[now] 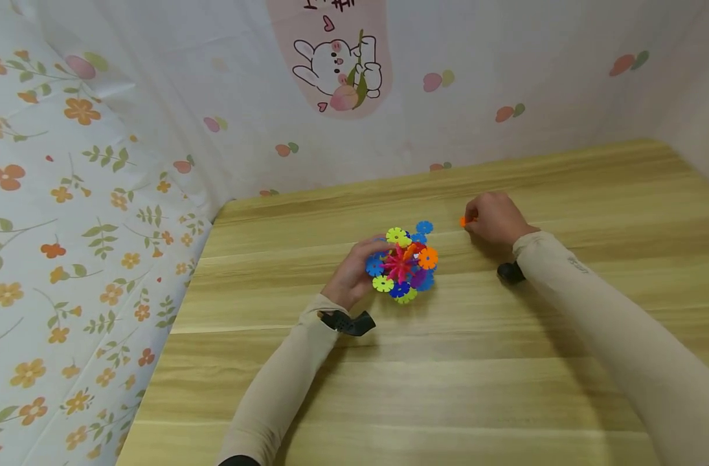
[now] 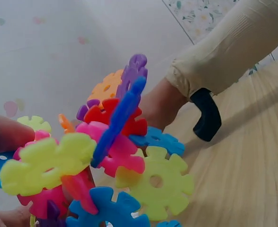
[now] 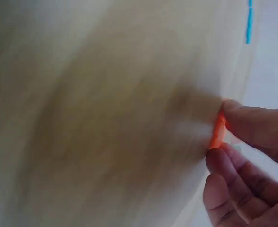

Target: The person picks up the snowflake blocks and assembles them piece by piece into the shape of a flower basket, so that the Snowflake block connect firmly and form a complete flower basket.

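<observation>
My left hand [image 1: 354, 275] holds a ball-like cluster of interlocked plastic snowflake discs [image 1: 402, 264] in pink, blue, yellow-green, purple, red and orange. Up close in the left wrist view, a yellow-green disc [image 2: 157, 182] and a dark blue disc seen edge-on [image 2: 117, 123] stand out from the cluster, which hides much of the hand. Right of the cluster and apart from it, my right hand [image 1: 496, 217] pinches a single orange snowflake disc [image 3: 218, 130] between thumb and fingertips, seen edge-on in the right wrist view.
Both hands are over a light wood-grain table [image 1: 447, 388]. A white curtain with fruit and rabbit prints [image 1: 237, 84] hangs behind it, and a floral cloth [image 1: 68, 259] is at the left. Dark wrist devices [image 1: 348, 322] sit at both sleeve cuffs.
</observation>
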The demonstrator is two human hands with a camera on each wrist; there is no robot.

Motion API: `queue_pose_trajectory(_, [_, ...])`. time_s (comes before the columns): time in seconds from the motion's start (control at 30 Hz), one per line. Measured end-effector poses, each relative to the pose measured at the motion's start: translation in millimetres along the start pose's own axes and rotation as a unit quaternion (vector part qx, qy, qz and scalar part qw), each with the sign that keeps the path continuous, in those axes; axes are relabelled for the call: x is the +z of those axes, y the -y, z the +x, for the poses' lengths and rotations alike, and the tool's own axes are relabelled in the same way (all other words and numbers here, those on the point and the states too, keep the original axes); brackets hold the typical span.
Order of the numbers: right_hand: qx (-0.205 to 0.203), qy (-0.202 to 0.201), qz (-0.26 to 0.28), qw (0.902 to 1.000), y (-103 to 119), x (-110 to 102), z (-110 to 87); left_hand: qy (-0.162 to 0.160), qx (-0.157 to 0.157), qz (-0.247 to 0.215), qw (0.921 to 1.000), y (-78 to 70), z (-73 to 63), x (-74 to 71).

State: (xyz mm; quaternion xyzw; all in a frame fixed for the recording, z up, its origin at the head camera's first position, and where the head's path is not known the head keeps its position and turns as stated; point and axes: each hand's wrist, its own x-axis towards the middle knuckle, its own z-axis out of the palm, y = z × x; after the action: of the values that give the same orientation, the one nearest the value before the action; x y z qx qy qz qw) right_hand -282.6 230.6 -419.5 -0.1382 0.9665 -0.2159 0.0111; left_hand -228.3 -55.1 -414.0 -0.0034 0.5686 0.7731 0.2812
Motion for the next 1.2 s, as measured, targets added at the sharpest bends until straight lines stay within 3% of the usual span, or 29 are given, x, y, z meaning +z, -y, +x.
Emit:
queue_pose_trajectory(0.2, [0.013, 0.035, 0.052, 0.9979, -0.9, -4.4, -0.4, 0.043, -0.013, -0.009, 0.999, 5.4, 2.5, 2.6])
queue_pose_trajectory(0.37, [-0.014, 0.037, 0.092, 0.9949, 4.4, -6.7, -8.6, 0.043, -0.015, -0.032, 0.9985, 7.3, 0.7, 5.1])
queue_pose_trajectory(0.47, [-0.01, 0.049, 0.17, 0.9842, 18.1, -12.5, -19.1, 0.047, -0.011, -0.038, 0.9981, 6.6, -0.1, 6.9])
queue_pose_trajectory(0.57, [-0.008, 0.069, 0.247, 0.9666, 38.6, -22.0, -31.4, 0.046, -0.009, -0.035, 0.9983, 5.3, -0.8, 8.4])
queue_pose_trajectory(0.63, [-0.024, 0.073, 0.27, 0.9598, 51.5, -27.8, -37.7, 0.042, -0.009, -0.03, 0.9986, 4.7, -0.9, 9.1])
queue_pose_trajectory(0.83, [-0.12, 0.085, 0.252, 0.9565, 75.1, -37.8, -40.9, 0.047, -0.013, -0.02, 0.9986, 3.7, -1.7, 11.5])
queue_pose_trajectory(0.93, [-0.147, 0.097, 0.239, 0.955, 79.0, -37.7, -37.8, 0.052, -0.014, -0.025, 0.9983, 4.2, -2.8, 12.1])
queue_pose_trajectory(1.2, [-0.122, 0.086, 0.229, 0.9619, 87.7, -42.8, -41.2, 0.064, -0.019, -0.024, 0.9975, 6.7, -5.5, 11.6])
